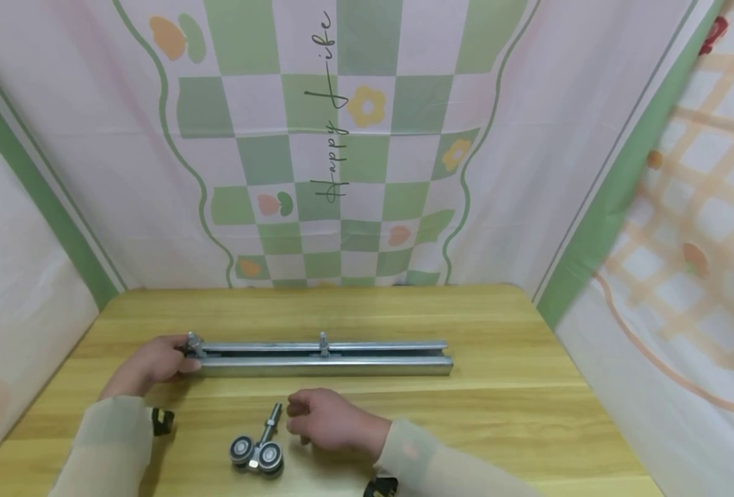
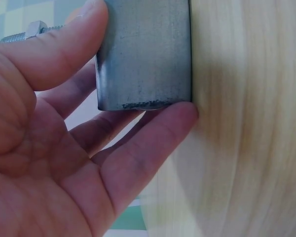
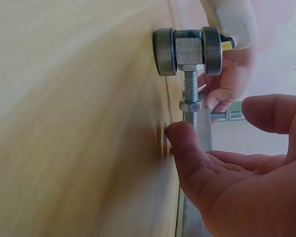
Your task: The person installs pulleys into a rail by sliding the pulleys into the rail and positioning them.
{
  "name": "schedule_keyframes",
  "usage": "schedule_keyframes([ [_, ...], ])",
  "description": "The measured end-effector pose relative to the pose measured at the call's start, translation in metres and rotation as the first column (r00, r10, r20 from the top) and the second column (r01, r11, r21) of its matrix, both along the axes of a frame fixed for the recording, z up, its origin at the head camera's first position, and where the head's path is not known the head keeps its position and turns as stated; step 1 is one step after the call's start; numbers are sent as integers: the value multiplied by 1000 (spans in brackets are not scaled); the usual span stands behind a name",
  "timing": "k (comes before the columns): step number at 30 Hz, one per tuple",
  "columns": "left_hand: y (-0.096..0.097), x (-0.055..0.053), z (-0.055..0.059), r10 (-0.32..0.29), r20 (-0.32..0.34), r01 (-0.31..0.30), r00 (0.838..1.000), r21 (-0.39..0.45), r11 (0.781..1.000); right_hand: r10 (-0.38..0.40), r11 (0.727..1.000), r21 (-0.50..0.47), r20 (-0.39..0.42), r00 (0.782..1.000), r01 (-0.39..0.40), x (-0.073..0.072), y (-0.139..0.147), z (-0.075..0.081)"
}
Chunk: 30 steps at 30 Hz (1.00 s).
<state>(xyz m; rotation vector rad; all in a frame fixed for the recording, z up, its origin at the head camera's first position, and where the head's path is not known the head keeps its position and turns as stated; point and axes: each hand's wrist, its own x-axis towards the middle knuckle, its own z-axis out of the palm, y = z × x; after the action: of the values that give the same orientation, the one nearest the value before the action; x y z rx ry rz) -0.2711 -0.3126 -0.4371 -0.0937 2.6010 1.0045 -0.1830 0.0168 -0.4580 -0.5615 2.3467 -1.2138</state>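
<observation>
A long silver metal track (image 1: 367, 368) with a slot along its top lies across the table. My left hand (image 1: 155, 360) grips its left end, thumb on the near side and fingers round the end. One upright threaded bolt (image 1: 195, 344) with a nut stands by those fingers, and a second bolt (image 1: 324, 344) rises from the slot near mid-track. In front lies a roller trolley (image 1: 257, 454), its wheels toward me and its threaded stem pointing away. My right hand (image 1: 332, 420) is just right of the stem, thumb and fingers apart; a fingertip overlaps the stem's end in the right wrist view.
The wood-grain table (image 1: 497, 414) extends beyond the track to a patterned curtain (image 1: 317, 159) at the back. More curtain (image 1: 683, 310) hangs along the right side and the left. Each wrist wears a small black camera strap (image 1: 163, 421).
</observation>
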Motion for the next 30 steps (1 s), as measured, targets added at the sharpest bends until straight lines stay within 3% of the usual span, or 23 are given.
schedule_keyframes([
  [5,0,0,-1,-11,-7,11,1000,-2,1000,-44,991,-118,103,994,56,-1,-3,-5],
  [11,0,1,0,-3,-1,3,1000,14,1000,-65,980,-177,130,989,88,-2,-8,-10],
  [15,1,1,0,5,3,-5,1000,33,999,-113,964,-221,169,979,149,-3,-13,-13],
  [23,0,-1,-3,1,5,-1,1000,11,1000,-169,863,-394,365,916,316,-5,-22,-16],
  [30,-2,-2,-4,-7,-18,7,1000,25,1000,-164,787,-472,460,873,397,-4,-24,-15],
])
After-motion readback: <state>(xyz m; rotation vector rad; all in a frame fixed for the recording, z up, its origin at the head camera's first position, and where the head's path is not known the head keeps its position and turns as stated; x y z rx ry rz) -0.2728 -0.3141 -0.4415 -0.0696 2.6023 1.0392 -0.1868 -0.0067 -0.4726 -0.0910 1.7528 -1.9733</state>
